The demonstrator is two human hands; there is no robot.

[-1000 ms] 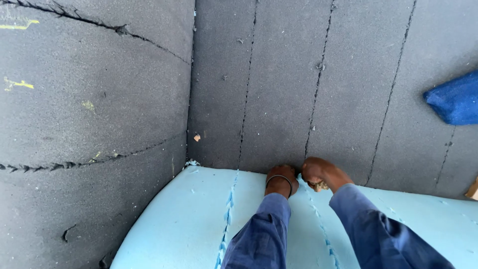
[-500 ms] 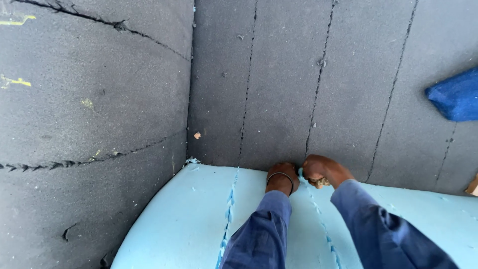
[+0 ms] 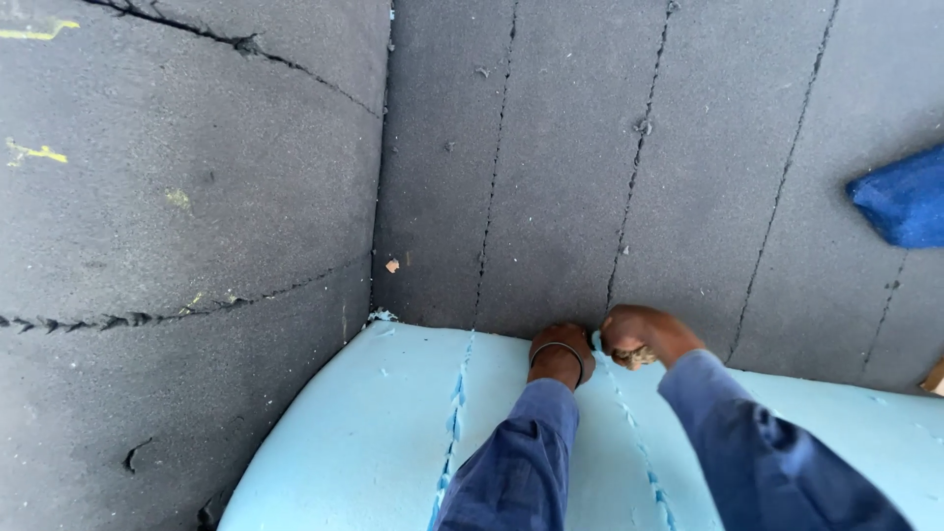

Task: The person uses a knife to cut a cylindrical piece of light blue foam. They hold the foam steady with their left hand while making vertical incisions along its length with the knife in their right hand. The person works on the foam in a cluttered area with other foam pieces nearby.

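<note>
My left hand (image 3: 562, 352) and my right hand (image 3: 639, 334) are side by side at the back edge of a light blue foam seat slab (image 3: 364, 442), where it meets the dark grey foam back panel (image 3: 551, 167). Both hands have their fingers tucked down into the gap between the two foams, so the fingertips are hidden. A bracelet circles my left wrist. My right hand curls around a small tan scrap; what it is I cannot tell. Blue sleeves cover both forearms.
A dark grey foam side panel (image 3: 177, 226) with jagged glued seams rises at the left. The blue slab has two ragged seams (image 3: 454, 413) running front to back. A dark blue cloth piece (image 3: 903, 197) lies at the right edge.
Both hands stay at the same spot in the gap; only slight shifts of the hands and camera.
</note>
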